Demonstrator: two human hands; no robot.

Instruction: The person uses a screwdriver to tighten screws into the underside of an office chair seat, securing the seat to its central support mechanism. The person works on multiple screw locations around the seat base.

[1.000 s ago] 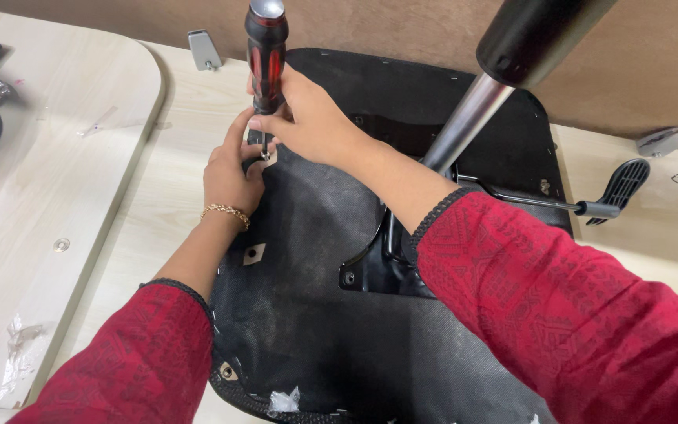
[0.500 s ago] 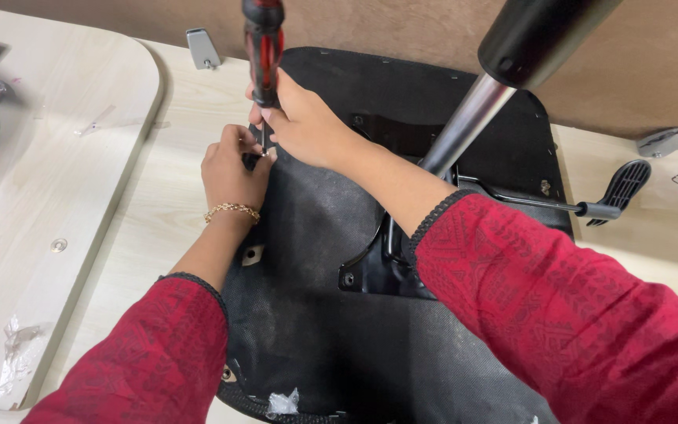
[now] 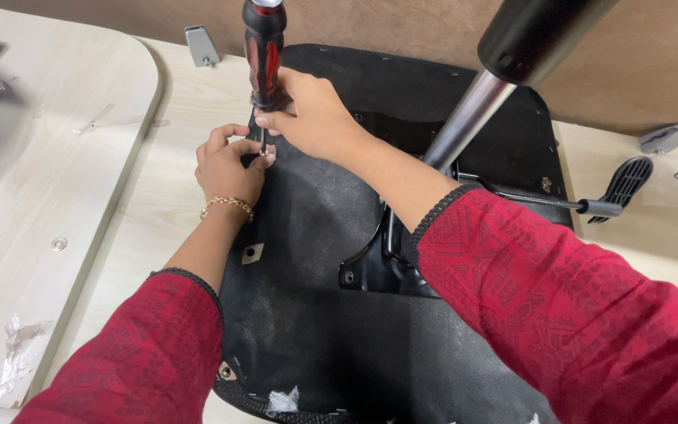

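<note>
My right hand [image 3: 315,110] is closed around the lower part of the red and black screwdriver [image 3: 264,51], which stands almost upright with its tip down on the left edge of the black seat underside [image 3: 315,314]. My left hand [image 3: 229,161] is narrow, its fingers pinched around the thin shaft just at the tip; the screw itself I cannot see. The seat lies upside down on the light wooden board [image 3: 158,188]. The metal column [image 3: 468,118] rises just to the right of my right forearm, so room there is tight. To the left, the board is open up to its curved edge.
</note>
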